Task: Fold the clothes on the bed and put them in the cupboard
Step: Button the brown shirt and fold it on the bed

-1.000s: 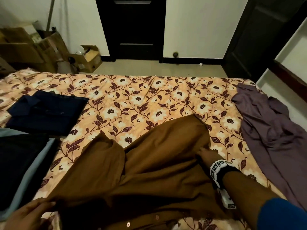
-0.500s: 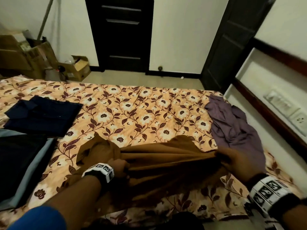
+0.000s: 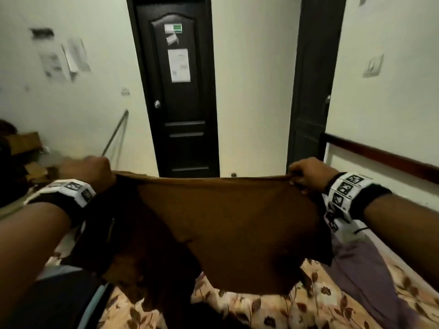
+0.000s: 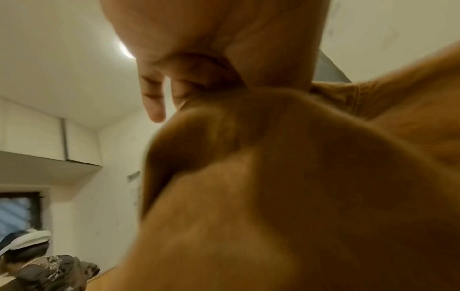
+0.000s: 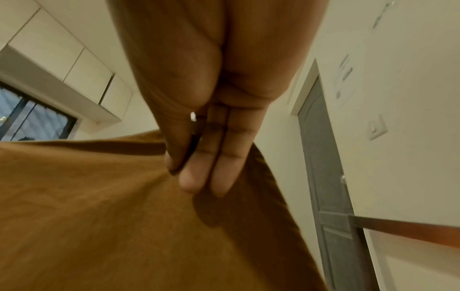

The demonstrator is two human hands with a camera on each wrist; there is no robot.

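A brown shirt [image 3: 228, 231] hangs stretched in the air above the bed [image 3: 256, 309]. My left hand [image 3: 95, 170] grips its top left corner, and my right hand [image 3: 301, 173] pinches its top right corner. The left wrist view shows my curled fingers [image 4: 179, 86] bunching the brown shirt [image 4: 298, 196]. In the right wrist view my thumb and fingers [image 5: 199, 173] clamp the brown shirt [image 5: 112, 216] at its edge. A purple garment [image 3: 361, 276] lies crumpled on the bed at the right. The shirt hides most of the bed.
A dark door [image 3: 180, 96] stands straight ahead and a second dark door [image 3: 311, 91] at the right. Cardboard boxes [image 3: 23, 148] sit on the floor at the left. A dark and light-blue folded pile [image 3: 61, 298] lies on the bed's left side.
Both hands have lifted the brown shirt off the bed and pulled it taut between them. The head view has tilted up toward the doors.
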